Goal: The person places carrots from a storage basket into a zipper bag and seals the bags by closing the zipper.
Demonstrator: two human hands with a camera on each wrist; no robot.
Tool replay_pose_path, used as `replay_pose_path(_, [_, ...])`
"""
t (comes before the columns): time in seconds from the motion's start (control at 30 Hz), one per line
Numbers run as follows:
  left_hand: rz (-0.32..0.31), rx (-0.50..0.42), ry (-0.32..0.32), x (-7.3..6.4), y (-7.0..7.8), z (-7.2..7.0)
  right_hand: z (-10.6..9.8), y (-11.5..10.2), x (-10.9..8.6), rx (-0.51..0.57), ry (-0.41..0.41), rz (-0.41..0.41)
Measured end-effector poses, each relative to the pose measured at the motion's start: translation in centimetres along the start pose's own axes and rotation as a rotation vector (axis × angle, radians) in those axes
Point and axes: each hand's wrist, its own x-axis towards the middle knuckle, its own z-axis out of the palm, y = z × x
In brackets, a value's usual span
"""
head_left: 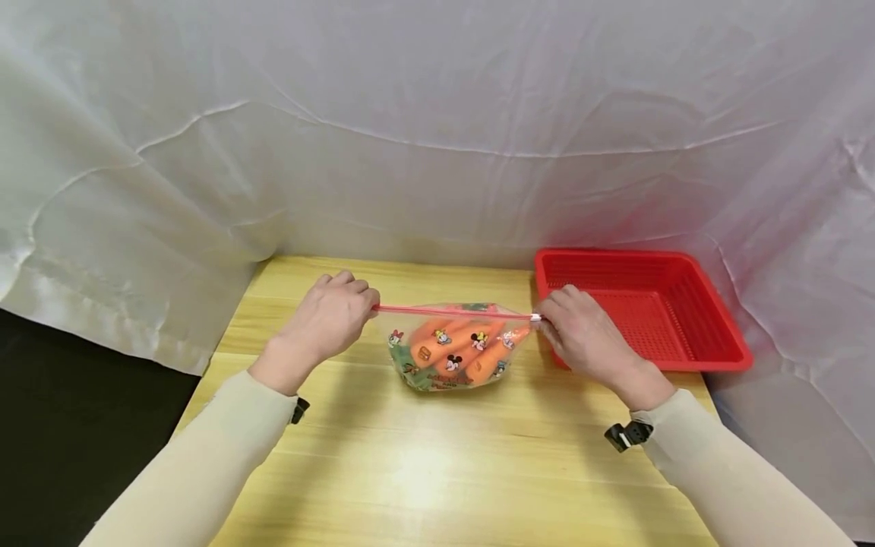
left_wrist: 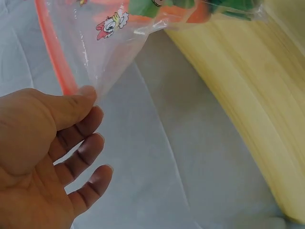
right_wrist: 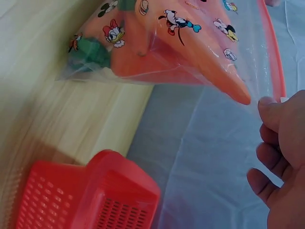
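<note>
A clear zip bag (head_left: 451, 365) with printed cartoon figures and a red zip strip holds several orange carrots (head_left: 485, 361) with green tops. Its strip stretches straight between both hands. At the left end, my left hand (head_left: 335, 311) pinches the corner; the left wrist view shows thumb and forefinger on the plastic, the other fingers loosely bent. My right hand (head_left: 581, 330) pinches the opposite corner beside a small white slider (head_left: 536, 317). In the right wrist view, a carrot tip (right_wrist: 240, 95) lies close to the right thumb.
A red plastic basket (head_left: 642, 304) with a perforated bottom stands at the table's back right, partly behind the right hand. The light wooden table (head_left: 424, 471) meets a pale hanging cloth (head_left: 437, 152) at its back and sides. A dark area (head_left: 82, 425) lies left of the table.
</note>
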Motion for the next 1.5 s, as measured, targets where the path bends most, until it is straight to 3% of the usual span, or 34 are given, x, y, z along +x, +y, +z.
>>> replay_pose_path(0.1, [0.013,0.006,0.002,0.0,-0.2,0.0,0.2,0.1,0.2,0.000,0.005,-0.013])
replay_pose_path(0.3, [0.027,0.056,-0.122,-0.1,0.0,0.8,1.1,0.4,0.5,-0.066,-0.105,-0.025])
replay_pose_path(0.37, [0.012,0.061,-0.135,-0.1,0.1,1.0,1.2,0.3,0.7,-0.059,-0.122,-0.005])
replay_pose_path(0.53, [-0.036,0.045,-0.104,0.0,0.2,0.3,0.3,0.1,0.7,0.026,-0.047,0.070])
replay_pose_path(0.67, [-0.055,0.037,-0.124,0.1,0.0,-0.3,-0.4,0.0,0.7,0.067,-0.007,0.059])
replay_pose_path(0.77, [-0.068,0.025,-0.126,0.0,0.0,-0.5,-0.6,0.2,0.8,0.075,-0.012,0.045])
replay_pose_path(1.0, [-0.051,-0.004,-0.061,0.0,-0.3,-0.2,-0.6,0.7,0.7,0.090,-0.019,0.056])
replay_pose_path(1.13, [-0.051,-0.019,-0.040,0.1,-0.6,0.2,-0.3,0.7,0.8,0.156,-0.009,0.059])
replay_pose_path(1.37, [-0.072,-0.060,-0.016,0.2,-0.6,0.5,-0.9,0.4,0.7,0.234,-0.095,0.195])
replay_pose_path(1.5, [-0.082,-0.086,-0.026,0.2,-0.7,0.4,-1.0,0.4,0.6,0.229,-0.087,0.185])
